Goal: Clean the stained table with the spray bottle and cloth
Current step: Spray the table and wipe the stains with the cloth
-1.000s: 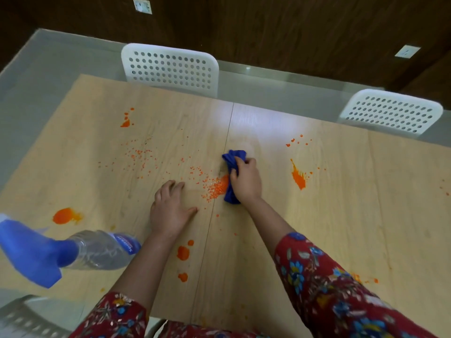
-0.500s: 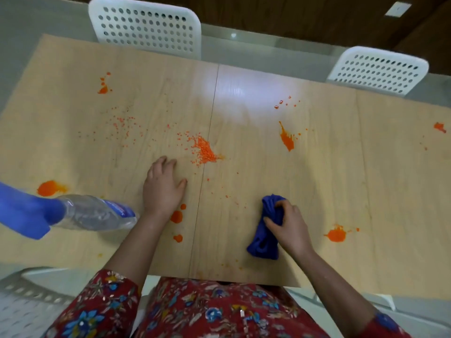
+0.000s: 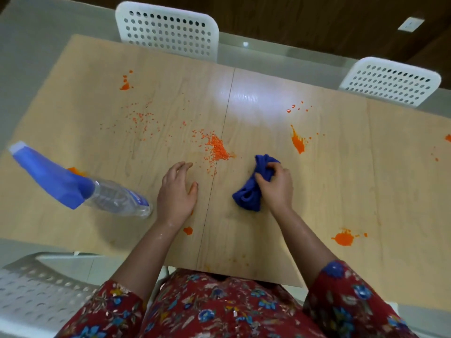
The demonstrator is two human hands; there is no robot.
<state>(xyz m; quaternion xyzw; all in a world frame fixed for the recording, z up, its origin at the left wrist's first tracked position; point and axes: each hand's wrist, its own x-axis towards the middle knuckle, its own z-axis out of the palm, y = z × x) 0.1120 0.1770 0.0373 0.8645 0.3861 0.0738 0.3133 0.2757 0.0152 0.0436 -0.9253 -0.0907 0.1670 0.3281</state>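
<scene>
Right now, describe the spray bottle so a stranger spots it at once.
Start at the wooden table splattered with orange stains. Look at its near-left part, just left of the left hand resting on the wood. The spray bottle is the only clear plastic thing, topped with a big blue trigger head.

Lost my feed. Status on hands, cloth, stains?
Left hand flat on table, empty. Right hand grips blue cloth beside orange crumb pile. Spray bottle stands left, untouched. Several orange stains not yet wiped.

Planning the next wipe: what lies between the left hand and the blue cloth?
Head view: between left hand and cloth, bare table with its seam and few orange specks.
</scene>
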